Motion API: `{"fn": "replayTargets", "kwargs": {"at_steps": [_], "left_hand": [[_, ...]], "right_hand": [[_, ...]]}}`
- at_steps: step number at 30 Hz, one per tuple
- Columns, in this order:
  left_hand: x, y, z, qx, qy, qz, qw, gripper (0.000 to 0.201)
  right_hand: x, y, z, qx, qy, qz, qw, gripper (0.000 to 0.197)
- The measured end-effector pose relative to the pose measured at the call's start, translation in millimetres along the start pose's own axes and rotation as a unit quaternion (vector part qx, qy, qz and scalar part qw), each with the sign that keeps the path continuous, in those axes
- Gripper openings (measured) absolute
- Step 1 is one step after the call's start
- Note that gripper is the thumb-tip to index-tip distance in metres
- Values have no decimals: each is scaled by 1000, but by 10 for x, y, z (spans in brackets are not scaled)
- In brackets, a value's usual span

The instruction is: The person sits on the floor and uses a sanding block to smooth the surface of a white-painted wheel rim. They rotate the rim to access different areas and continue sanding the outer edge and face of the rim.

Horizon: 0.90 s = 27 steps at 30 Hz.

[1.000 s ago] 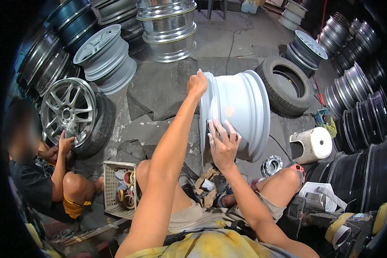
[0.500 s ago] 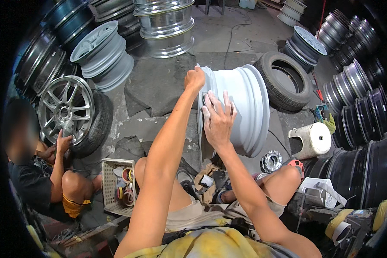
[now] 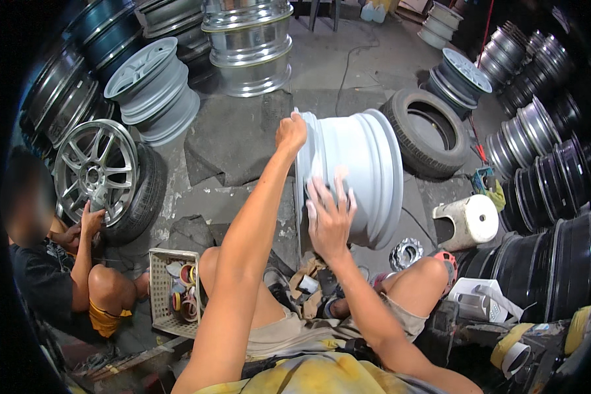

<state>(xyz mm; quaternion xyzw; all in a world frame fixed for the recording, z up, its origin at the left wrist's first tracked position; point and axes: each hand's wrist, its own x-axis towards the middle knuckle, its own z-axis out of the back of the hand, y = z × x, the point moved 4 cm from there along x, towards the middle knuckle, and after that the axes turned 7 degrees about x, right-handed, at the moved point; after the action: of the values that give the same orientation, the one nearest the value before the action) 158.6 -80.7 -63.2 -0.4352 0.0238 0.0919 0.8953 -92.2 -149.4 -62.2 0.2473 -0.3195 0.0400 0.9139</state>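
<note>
On the rim (image 3: 358,164), left hand (image 3: 291,132) grips the left edge, right hand (image 3: 330,224) spread open — apparently a rubbing step, next stroke requiring steadiness.

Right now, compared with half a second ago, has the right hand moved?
Yes. Judged against the white stool, the right hand has shifted toward the wearer's body, lower along the pale wheel rim.

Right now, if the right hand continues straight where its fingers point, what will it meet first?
The pale grey wheel rim, most likely: the right hand seems to lie against its barrel, though depth makes contact hard to confirm.
</note>
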Motion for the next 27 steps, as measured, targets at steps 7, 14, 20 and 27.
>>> {"fn": "replayTargets", "kwargs": {"at_steps": [7,14,20,27], "left_hand": [[8,9,-16,15,-7,1,1000,67],[-133,-69,-96,18,32,-5,999,66],[-131,5,-29,16,20,5,1000,65],[-49,18,42,15,5,0,1000,65]], "right_hand": [[76,54,67,-4,2,4,1000,38],[406,-125,152,3,25,38,999,39],[68,-92,152,3,55,57,997,38],[48,-23,99,2,44,30,999,39]]}}
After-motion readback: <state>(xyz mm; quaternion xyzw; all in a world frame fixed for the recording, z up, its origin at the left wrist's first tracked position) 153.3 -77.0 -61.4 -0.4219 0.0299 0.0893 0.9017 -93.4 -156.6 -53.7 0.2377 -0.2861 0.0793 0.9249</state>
